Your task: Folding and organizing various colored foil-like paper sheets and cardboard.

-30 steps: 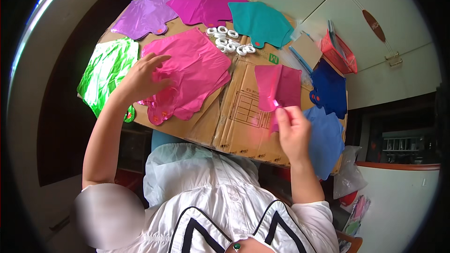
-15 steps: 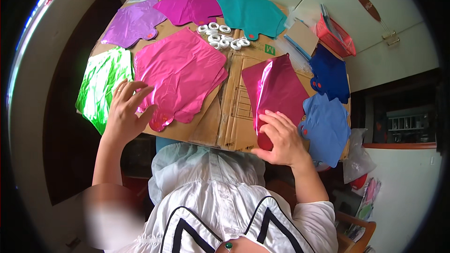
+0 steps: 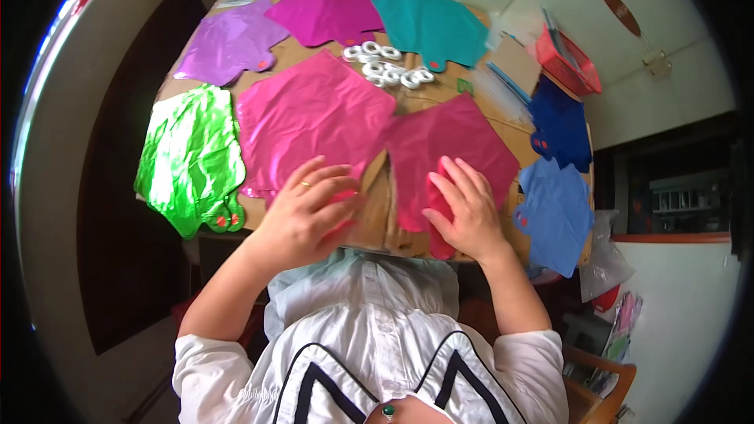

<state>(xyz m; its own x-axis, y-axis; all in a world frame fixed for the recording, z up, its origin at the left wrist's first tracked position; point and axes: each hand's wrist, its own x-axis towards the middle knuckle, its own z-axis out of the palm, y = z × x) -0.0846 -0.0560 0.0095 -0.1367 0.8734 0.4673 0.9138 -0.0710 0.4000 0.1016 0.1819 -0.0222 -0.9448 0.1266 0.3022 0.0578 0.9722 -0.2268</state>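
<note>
- The right hand lies flat, fingers spread, pressing on a crinkled magenta foil balloon, deflated and roughly house-shaped.
- That balloon lies on the cardboard-covered table, its narrow neck toward the person and its broad end away, the long axis running near to far.
- The left hand, ring on one finger, rests open on the near edge of a shiny pink foil balloon.
- A glossy green foil balloon lies left; white tape rolls sit beyond.

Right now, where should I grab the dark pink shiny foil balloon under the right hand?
Pinch the flat dark pink foil balloon by its far pointed edge, coming from above. It lies flat on the cardboard, and the right hand covers its near end.
</note>
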